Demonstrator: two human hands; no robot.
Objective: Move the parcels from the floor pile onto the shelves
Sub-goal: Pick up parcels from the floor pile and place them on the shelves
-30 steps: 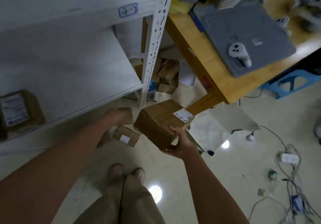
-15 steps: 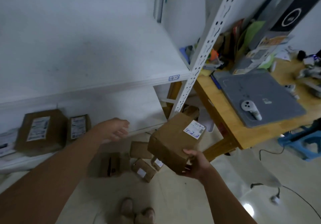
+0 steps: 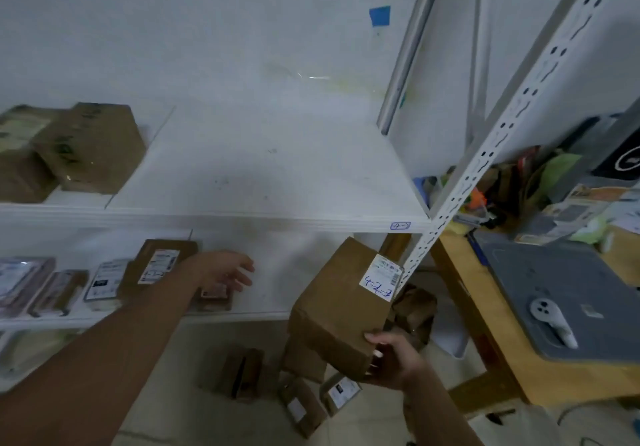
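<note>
Brown cardboard parcel held in mid-air before the right end of the lower shelf, above the floor pile. Tilted, long axis running from the near lower corner up and away toward the perforated upright; white label with blue handwriting on the raised far end, facing up and right. Gripped at the near lower corner by the right hand, fingers curled over the edge, forearm entering from bottom right. Stretched forward at lower-shelf level, left hand, fingers loose and spread, holding nothing; contact with the small parcel beneath it not determinable. On the upper shelf: two brown boxes at the left. On the lower shelf: row of labelled packets and flat parcels at the left. In the floor pile: several small cardboard parcels at mixed angles.
</note>
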